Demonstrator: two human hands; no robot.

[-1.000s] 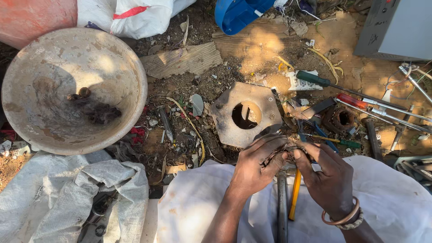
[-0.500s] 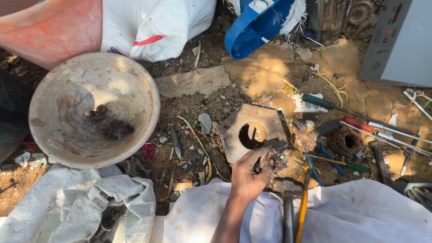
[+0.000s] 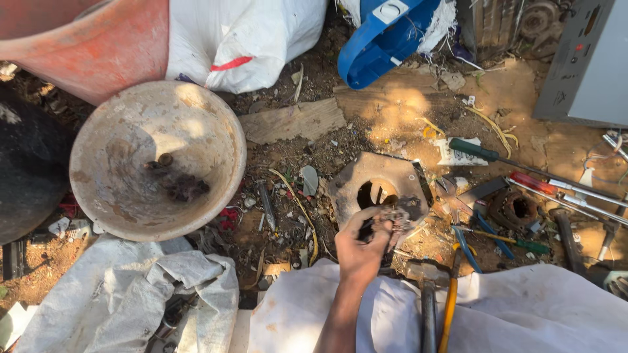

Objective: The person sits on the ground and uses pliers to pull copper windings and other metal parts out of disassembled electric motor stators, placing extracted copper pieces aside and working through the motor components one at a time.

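Down on the ground, the left hand (image 3: 362,252) is raised over the dirt with its fingers closed around a small tangled metal part (image 3: 390,218), a grimy bit of scrap with thin pieces sticking out. The part hangs just in front of a flat metal plate with a round hole (image 3: 366,180), which lies on the soil. The right hand is out of sight, so whether it is open or closed cannot be said.

To the left sits a wide, worn metal bowl (image 3: 216,140) with a few dark scraps in its bottom, well apart from the hand. To the right lie a green-handled screwdriver (image 3: 474,150), a red-handled screwdriver (image 3: 526,180) and blue-handled pliers (image 3: 468,245), all near the plate. A hammer (image 3: 425,291) rests on the white cloth (image 3: 543,314) over the lap, just beside the forearm.

In my judgement, working a part this small goes best with a firm pinch close to its body, so the loose ends do not twist away. Keeping it low over the cloth would let any dropped bit land where it can be found instead of among the litter on the soil.
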